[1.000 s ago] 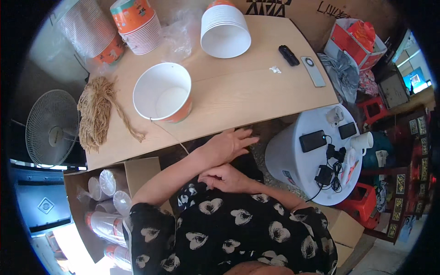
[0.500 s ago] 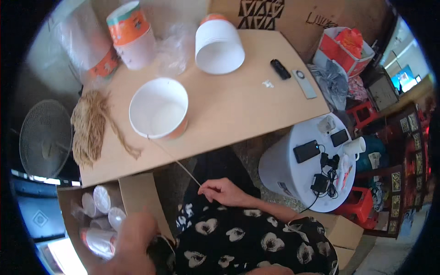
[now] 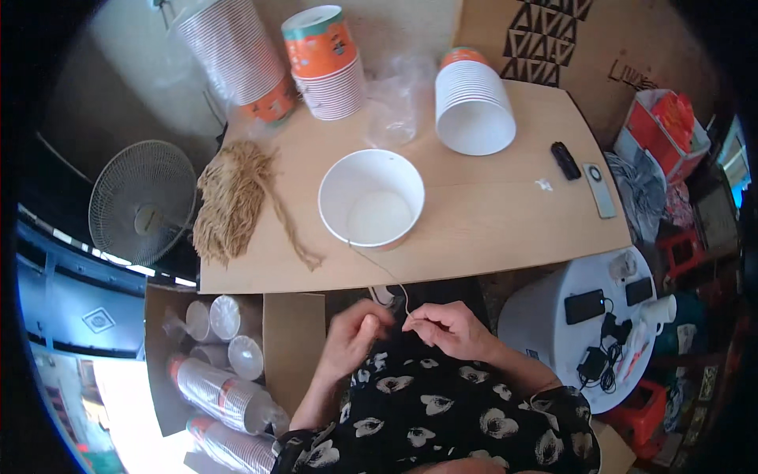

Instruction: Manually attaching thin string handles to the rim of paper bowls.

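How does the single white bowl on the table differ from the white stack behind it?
The single white bowl stands alone, upright, mouth up and empty; the white stack is many nested bowls, tipped over so the mouth faces the camera. A thin string runs from the single bowl's rim toward the right hand; none shows on the stack. Both are white inside with an orange outer band and rest on the wooden table.

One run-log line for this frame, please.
left hand: closed beside right | right hand: pinching thin string | string runs to white paper bowl on table
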`<act>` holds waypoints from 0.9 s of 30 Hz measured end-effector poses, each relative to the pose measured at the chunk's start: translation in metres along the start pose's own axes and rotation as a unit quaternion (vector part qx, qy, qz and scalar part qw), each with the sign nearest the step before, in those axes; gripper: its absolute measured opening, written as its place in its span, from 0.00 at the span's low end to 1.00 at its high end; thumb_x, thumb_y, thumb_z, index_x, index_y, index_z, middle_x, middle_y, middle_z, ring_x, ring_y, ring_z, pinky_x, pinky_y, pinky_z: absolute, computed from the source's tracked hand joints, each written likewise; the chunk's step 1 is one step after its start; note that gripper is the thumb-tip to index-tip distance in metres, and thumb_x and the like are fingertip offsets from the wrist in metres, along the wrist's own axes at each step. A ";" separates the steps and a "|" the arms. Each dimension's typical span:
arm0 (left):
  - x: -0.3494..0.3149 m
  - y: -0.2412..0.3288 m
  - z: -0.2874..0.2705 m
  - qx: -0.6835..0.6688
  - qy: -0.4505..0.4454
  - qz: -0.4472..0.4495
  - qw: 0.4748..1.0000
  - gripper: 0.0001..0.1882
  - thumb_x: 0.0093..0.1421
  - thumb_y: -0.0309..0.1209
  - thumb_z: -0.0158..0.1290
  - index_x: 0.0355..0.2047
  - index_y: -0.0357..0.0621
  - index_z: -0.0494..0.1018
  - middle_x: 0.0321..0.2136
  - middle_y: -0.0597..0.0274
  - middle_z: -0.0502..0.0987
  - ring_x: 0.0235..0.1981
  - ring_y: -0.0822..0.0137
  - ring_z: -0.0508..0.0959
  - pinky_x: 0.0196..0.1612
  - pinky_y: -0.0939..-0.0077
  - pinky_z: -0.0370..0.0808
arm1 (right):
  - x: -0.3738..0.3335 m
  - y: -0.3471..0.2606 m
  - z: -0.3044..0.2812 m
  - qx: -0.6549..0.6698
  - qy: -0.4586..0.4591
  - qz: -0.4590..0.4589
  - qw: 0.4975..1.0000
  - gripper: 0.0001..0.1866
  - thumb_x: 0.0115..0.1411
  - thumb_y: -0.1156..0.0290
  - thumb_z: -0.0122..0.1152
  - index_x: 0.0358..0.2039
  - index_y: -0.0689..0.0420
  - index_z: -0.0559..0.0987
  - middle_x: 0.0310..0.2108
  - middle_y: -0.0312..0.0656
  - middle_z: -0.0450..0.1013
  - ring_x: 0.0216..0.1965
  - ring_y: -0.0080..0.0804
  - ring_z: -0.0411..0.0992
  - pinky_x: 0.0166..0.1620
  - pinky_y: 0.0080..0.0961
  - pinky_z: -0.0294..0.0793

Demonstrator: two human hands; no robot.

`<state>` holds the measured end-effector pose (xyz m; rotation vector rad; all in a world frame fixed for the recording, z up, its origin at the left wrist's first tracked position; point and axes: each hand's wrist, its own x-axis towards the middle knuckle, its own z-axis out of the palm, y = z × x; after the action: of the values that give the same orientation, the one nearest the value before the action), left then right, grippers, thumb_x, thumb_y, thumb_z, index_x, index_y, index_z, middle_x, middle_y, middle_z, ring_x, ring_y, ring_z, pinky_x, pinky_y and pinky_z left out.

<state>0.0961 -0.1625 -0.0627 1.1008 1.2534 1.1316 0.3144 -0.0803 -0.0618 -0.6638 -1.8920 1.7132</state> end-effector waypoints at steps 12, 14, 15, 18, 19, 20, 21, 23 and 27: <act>0.016 -0.002 0.011 -0.128 -0.072 0.089 0.985 0.09 0.61 0.21 0.63 0.42 0.40 0.82 0.39 0.65 0.77 0.34 0.81 0.76 0.35 0.86 0.73 | 0.004 -0.009 0.002 -0.112 -0.068 -0.064 0.989 0.06 0.67 0.75 0.60 0.41 0.64 0.80 0.24 0.45 0.75 0.23 0.30 0.74 0.28 0.27 0.73; 0.019 -0.001 0.011 -0.141 -0.063 0.097 0.983 0.07 0.61 0.21 0.62 0.40 0.40 0.83 0.38 0.65 0.78 0.33 0.82 0.76 0.34 0.87 0.73 | 0.005 -0.011 0.000 -0.102 -0.085 -0.032 0.991 0.07 0.67 0.74 0.60 0.41 0.64 0.80 0.23 0.45 0.74 0.23 0.30 0.74 0.28 0.28 0.73; 0.021 0.002 0.010 -0.097 -0.060 0.086 0.990 0.05 0.62 0.21 0.62 0.38 0.40 0.82 0.36 0.66 0.78 0.31 0.82 0.75 0.33 0.88 0.72 | 0.007 -0.013 -0.001 -0.092 -0.088 -0.014 0.992 0.07 0.67 0.74 0.59 0.41 0.64 0.80 0.24 0.45 0.76 0.24 0.31 0.76 0.29 0.28 0.74; 0.025 -0.002 0.007 -0.074 -0.044 0.066 0.994 0.02 0.63 0.22 0.62 0.35 0.39 0.80 0.32 0.66 0.78 0.28 0.82 0.75 0.31 0.88 0.72 | 0.009 -0.018 -0.011 -0.084 -0.059 0.007 0.995 0.06 0.68 0.77 0.56 0.42 0.62 0.80 0.23 0.41 0.75 0.24 0.26 0.75 0.29 0.25 0.74; 0.026 -0.005 0.006 -0.093 -0.033 0.058 0.993 0.02 0.63 0.23 0.61 0.34 0.38 0.79 0.31 0.67 0.78 0.27 0.83 0.75 0.30 0.88 0.72 | 0.008 -0.017 -0.017 -0.073 -0.044 0.041 0.996 0.07 0.68 0.79 0.54 0.41 0.63 0.80 0.22 0.37 0.73 0.23 0.22 0.72 0.29 0.21 0.72; 0.028 -0.006 0.006 -0.095 -0.032 0.058 0.993 0.02 0.63 0.23 0.61 0.34 0.38 0.79 0.31 0.67 0.78 0.27 0.83 0.75 0.30 0.88 0.72 | 0.006 -0.015 -0.021 -0.060 0.000 0.037 0.998 0.07 0.68 0.79 0.54 0.41 0.64 0.80 0.21 0.37 0.73 0.23 0.21 0.71 0.30 0.20 0.72; 0.030 -0.008 0.005 -0.106 -0.019 0.061 0.992 0.02 0.63 0.23 0.61 0.35 0.38 0.79 0.31 0.67 0.78 0.28 0.83 0.74 0.30 0.88 0.72 | 0.006 -0.014 -0.024 -0.047 0.043 0.033 0.997 0.07 0.68 0.79 0.54 0.41 0.64 0.80 0.21 0.36 0.72 0.23 0.20 0.70 0.30 0.19 0.71; 0.034 -0.007 0.002 -0.118 -0.003 0.064 0.991 0.02 0.63 0.23 0.61 0.35 0.37 0.79 0.31 0.68 0.78 0.28 0.84 0.74 0.30 0.87 0.72 | 0.009 -0.007 -0.029 -0.062 0.116 0.020 0.991 0.06 0.67 0.80 0.56 0.41 0.66 0.80 0.22 0.35 0.73 0.24 0.19 0.71 0.31 0.17 0.71; 0.043 0.005 -0.007 0.018 0.036 0.149 0.988 0.05 0.61 0.23 0.63 0.35 0.37 0.79 0.32 0.64 0.78 0.27 0.78 0.76 0.29 0.83 0.73 | 0.011 -0.001 -0.038 -0.078 0.237 0.027 0.968 0.05 0.64 0.80 0.61 0.38 0.66 0.83 0.23 0.35 0.76 0.26 0.18 0.74 0.31 0.15 0.71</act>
<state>0.0891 -0.1193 -0.0633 1.3153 1.1948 1.3874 0.3314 -0.0444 -0.0571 -1.0860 -1.6810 1.2925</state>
